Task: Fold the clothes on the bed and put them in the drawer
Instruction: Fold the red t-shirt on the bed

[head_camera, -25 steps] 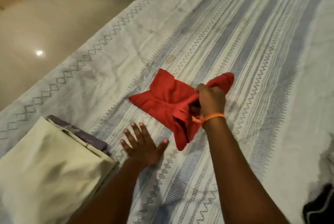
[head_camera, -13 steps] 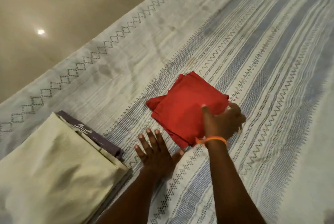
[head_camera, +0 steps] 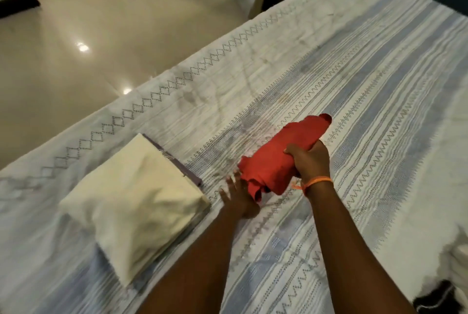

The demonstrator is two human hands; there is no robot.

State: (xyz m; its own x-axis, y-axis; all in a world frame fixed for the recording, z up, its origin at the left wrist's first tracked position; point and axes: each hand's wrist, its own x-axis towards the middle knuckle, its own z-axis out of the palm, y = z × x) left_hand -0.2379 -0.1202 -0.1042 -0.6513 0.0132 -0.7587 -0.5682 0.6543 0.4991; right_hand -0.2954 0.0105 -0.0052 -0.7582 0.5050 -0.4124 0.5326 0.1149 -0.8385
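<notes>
We grip the folded red garment in our right hand, fingers curled round its middle, so it sits lifted or half-lifted above the striped bed, well in from the edges, its long axis slanting from our near left up towards the far right. Our left hand, blurred but seemingly flat with fingers spread, lies at the bundle's near end. The cream folded stack lies just left of that hand, near the bed's left edge, and we judge the bundle goes there.
</notes>
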